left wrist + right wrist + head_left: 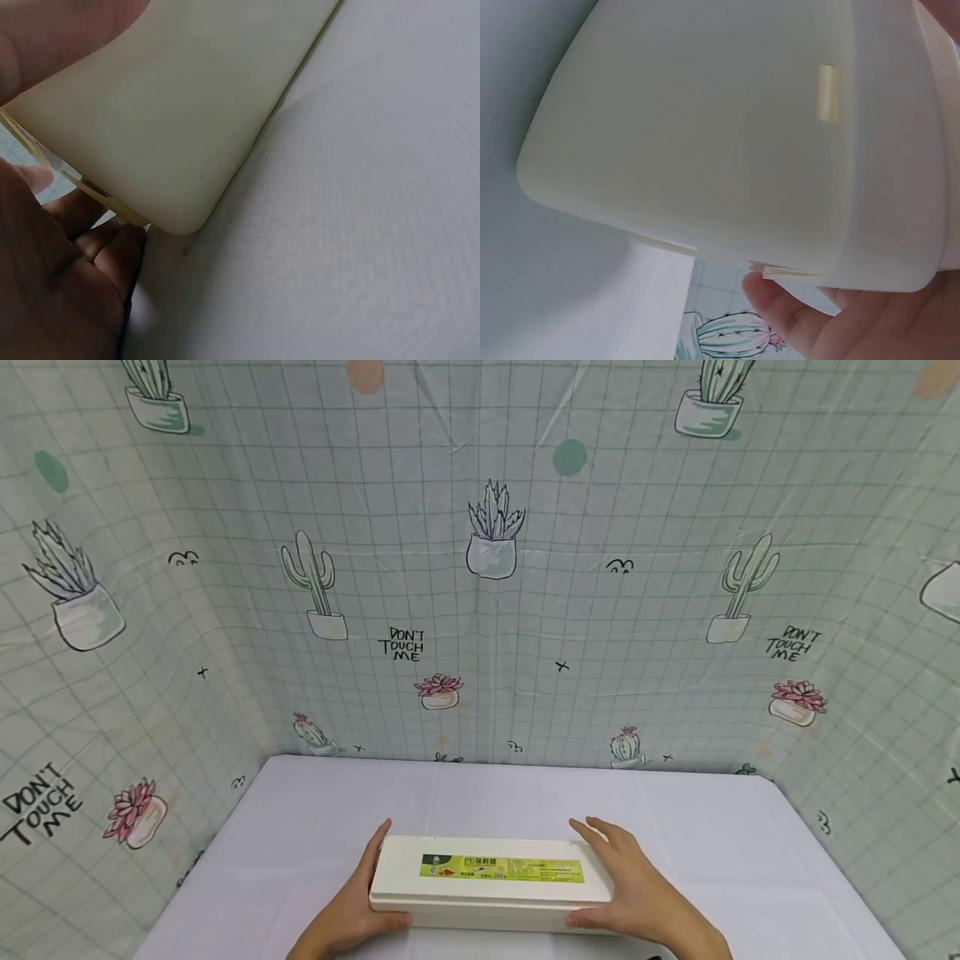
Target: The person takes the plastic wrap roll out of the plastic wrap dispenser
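Note:
A long white cling film box (491, 917) with a yellow-green label (502, 869) on its lid lies crosswise near the front of the table. My left hand (355, 903) holds its left end, thumb along the front face and fingers at the far side. At the right end, my right hand (637, 893) grips it, with the thumb on the front and the upper fingers reaching over the back corner. The left wrist view shows the box's pale side (180, 112) close over the cloth. In the right wrist view, fingertips (759, 289) touch the box's edge beside a small tab.
White cloth (315, 810) covers the table. Behind and on both sides hangs a gridded curtain (525, 627) printed with cacti. A small dark thing (654, 957) shows at the bottom edge, near my right wrist.

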Demonstrator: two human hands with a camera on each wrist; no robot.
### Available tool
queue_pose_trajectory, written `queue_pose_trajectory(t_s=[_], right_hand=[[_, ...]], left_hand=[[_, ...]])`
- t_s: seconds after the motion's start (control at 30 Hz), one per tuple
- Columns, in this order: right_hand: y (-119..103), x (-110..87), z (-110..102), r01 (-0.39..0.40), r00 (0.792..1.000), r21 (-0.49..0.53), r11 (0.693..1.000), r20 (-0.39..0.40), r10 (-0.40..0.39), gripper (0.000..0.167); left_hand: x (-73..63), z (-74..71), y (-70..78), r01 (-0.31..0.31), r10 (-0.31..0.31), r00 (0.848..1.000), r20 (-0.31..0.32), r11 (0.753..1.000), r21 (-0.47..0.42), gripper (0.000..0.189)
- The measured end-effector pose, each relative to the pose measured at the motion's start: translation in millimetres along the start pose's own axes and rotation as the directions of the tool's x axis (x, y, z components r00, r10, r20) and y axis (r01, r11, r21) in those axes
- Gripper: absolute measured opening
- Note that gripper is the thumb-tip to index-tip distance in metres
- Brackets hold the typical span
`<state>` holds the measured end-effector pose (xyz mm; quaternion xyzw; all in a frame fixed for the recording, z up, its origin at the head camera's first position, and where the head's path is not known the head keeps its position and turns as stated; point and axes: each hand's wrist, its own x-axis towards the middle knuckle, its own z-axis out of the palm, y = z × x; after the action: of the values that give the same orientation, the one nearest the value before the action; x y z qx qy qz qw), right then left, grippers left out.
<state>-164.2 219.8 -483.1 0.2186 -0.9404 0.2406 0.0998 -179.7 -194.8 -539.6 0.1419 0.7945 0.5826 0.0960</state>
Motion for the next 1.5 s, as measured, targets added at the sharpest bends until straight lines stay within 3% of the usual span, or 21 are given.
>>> queue_pose_trajectory(t_s=[0.17, 0.63, 1.0, 1.33, 1.5], right_hand=[[0.7, -0.1, 1.3, 0.023, 1.000, -0.024, 0.999, -0.009, -0.023, 0.114], [-2.8, -1.5, 3.4, 0.041, 0.999, -0.068, 0.997, -0.021, -0.043, 0.117], [-1.3, -0.4, 0.8, -0.014, 0.995, -0.009, 1.000, 0.098, 0.015, 0.097], [1.4, 0.5, 1.5, 0.010, 0.995, -0.020, 1.000, 0.095, -0.008, 0.095], [3.2, 2.3, 1.5, 0.003, 0.993, -0.001, 1.000, 0.114, -0.003, 0.093]], left_hand=[[-2.5, -0.2, -1.6, -0.011, 0.011, 1.000, 0.005, 1.000, 0.029, 0.129], [-0.6, -4.0, -5.6, -0.036, 0.037, 0.999, 0.015, 0.999, -0.030, 0.109], [-0.8, -5.8, -2.7, 0.007, -0.004, 0.999, 0.050, 0.998, -0.059, 0.100], [-0.1, -6.1, -2.9, 0.009, -0.004, 0.998, 0.061, 0.997, -0.079, 0.099], [-0.2, -5.2, -1.6, 0.053, -0.049, 0.997, 0.053, 0.996, -0.069, 0.102]])
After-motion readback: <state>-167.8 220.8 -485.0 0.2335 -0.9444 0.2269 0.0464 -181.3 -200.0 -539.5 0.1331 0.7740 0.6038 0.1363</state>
